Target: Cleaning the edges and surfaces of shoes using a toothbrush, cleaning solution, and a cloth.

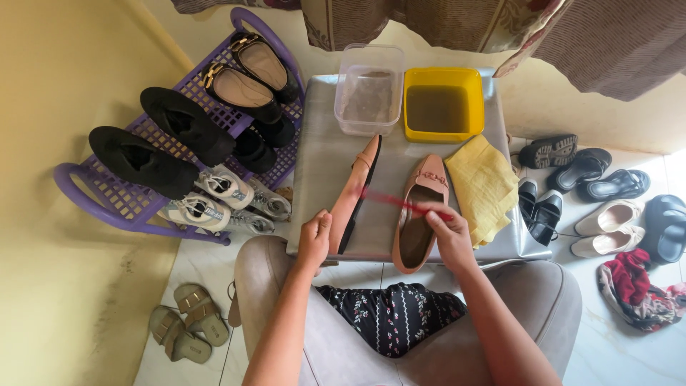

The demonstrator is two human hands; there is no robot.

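So the main thing here is a pair of tan-pink flat loafers. One loafer (355, 189) is tipped up on its side edge on the silver counter (325, 171), dark sole edge facing right, toe pointing away toward the tubs. The other loafer (419, 211) sits flat right beside it, opening up, with a little metal buckle across the top.

The left hand (314, 239) has the tilted shoe by the heel end, fingers (319, 223) wrapped round the back of it, thumb up against the side. The right hand (446, 229) is pinched shut on a thin red brush (400, 202), something like a toothbrush; it's blurred, and its far end reaches over to the side of the tilted shoe. That hand hovers over the flat shoe's opening.

Both forearms come up from the bottom of the view, elbows out over the person's knees, wrists angled inward toward each other.

Other stuff on the counter: a clear plastic tub (369, 89) and a yellow tub (444, 104) of murky water side by side at the far edge, plus a yellow cloth (484, 186) just right of the flat shoe. A purple shoe rack (128, 204) with black and white shoes stands to the left, with more sandals (611, 184) on the floor to the right.
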